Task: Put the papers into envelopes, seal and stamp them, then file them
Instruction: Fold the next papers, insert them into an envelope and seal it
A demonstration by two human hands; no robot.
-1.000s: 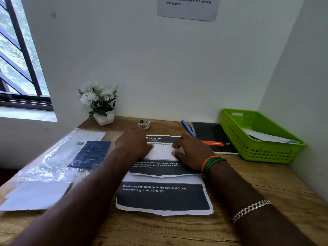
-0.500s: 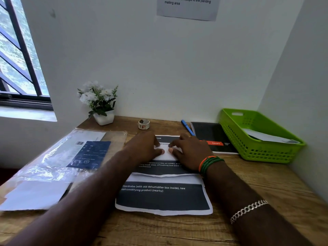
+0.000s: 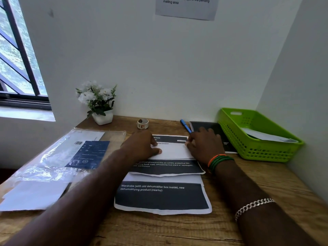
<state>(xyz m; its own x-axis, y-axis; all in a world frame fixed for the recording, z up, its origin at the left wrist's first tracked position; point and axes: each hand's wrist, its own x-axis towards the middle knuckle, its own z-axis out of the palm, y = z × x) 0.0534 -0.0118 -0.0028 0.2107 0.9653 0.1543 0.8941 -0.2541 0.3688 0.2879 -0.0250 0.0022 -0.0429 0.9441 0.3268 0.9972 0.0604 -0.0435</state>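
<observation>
Fingers of the left hand [image 3: 142, 148] and right hand [image 3: 204, 144] lie flat, pressing the folded paper [image 3: 170, 151] against the tabletop [image 3: 177, 228]. A second printed sheet [image 3: 163, 197] lies under it, nearer the person.

A single wide-angle head-worn view looks forward and down from close above the wooden surface [image 3: 266, 201], facing the white corner walls, with both forearms reaching in from the bottom edge.

White flower pot [image 3: 102, 118] at desk [image 3: 266, 189] back-left by window [image 3: 19, 55], blue pen [image 3: 185, 126] beside black notebook [image 3: 218, 134], printed notice [image 3: 186, 7] on wall.
</observation>
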